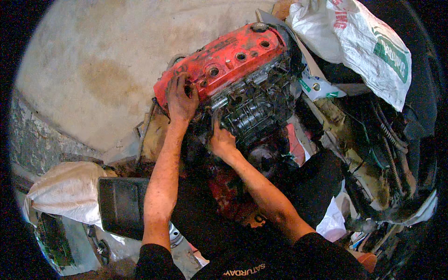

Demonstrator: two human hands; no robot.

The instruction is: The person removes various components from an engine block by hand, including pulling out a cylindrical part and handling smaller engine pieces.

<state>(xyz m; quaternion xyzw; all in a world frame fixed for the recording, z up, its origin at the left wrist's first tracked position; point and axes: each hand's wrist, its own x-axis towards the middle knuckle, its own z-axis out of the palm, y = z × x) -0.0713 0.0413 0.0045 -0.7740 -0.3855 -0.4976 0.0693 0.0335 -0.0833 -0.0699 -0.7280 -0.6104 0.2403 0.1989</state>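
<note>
Black shirt (266, 249) | left hand (182, 100) spread on red cover (224, 63) | right hand (223, 140) by engine (252, 114), grip unclear | cover seemingly on, holes (240, 56) bare

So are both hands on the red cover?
No, only the left hand is on the cover; the right hand is at the dark engine.

This appears to be a rough, crowded engine-repair workshop: a grimy multi-cylinder engine (252, 114) with a scuffed red valve cover (221, 56) sits toward twelve o'clock, a dark corrugated hose (393, 135) lies amid clutter at three, a white woven sack (368, 46) at two, and a black plastic tray (120, 203) at eight, while a brown-blotched beige surface (107, 74) spreads at ten.
</note>
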